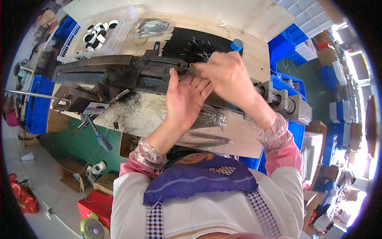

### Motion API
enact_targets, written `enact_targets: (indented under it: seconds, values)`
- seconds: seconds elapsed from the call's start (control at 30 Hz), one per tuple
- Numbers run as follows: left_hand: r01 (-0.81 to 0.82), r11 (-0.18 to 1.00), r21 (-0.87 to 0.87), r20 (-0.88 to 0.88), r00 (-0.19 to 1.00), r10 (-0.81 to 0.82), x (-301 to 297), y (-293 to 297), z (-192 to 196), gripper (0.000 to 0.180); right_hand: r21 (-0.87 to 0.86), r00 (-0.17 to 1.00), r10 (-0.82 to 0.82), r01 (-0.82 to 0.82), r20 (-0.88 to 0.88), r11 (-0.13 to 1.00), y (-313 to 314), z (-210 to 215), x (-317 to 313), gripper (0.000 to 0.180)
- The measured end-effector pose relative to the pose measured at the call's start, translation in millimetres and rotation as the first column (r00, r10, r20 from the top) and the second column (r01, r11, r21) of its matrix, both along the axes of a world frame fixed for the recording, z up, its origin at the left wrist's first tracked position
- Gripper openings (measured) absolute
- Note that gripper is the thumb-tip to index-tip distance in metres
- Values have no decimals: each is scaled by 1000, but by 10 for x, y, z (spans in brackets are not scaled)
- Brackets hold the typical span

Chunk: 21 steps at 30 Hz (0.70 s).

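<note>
Head view: my left hand [185, 99] is palm-up, thumb spread, near the dark metal machine [157, 67] on the wooden table [247, 139]; my right hand [227, 73] curls alongside, blurred; I cannot tell what it pinches.

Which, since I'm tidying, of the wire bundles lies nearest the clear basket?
The silvery bundle just right of the clear plastic basket, beyond the metal machine; the other two lie on its near side.

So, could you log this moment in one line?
left-hand grip: open, palm up | right-hand grip: curled, contents unclear | nearby: metal machine, thin metal pieces
</note>
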State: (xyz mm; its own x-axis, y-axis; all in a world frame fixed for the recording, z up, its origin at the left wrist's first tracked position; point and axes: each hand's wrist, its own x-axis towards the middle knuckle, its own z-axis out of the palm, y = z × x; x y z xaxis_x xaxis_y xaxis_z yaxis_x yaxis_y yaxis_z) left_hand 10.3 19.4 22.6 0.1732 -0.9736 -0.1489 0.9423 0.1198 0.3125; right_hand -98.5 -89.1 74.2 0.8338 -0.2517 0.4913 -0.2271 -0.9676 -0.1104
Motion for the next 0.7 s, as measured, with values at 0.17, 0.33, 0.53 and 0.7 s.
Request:
enact_targets:
  seconds: [0.17, 0.33, 0.53, 0.7]
  values:
    - [-19, 999, -37, 73, 997, 22, 26, 13, -25, 73, 281, 998, -32, 18, 45, 960, -215, 5, 3, 18]
    - [0, 1000, -22, 74, 997, 2, 41, 30, -8, 74, 231, 997, -43, 58, -67, 971, -174, 34, -36, 18]
    - [-23, 999, 32, 13, 1000, 22, 16, 17, 22, 70, 166, 1000, -30, 29, 3, 986, -24, 107, -48, 16]
    - [17, 996, -83, -40, 999, -20, 63, 36, -83, 67, 271, 960, -195, 136, 203, 953, 27, 81, -22, 17]
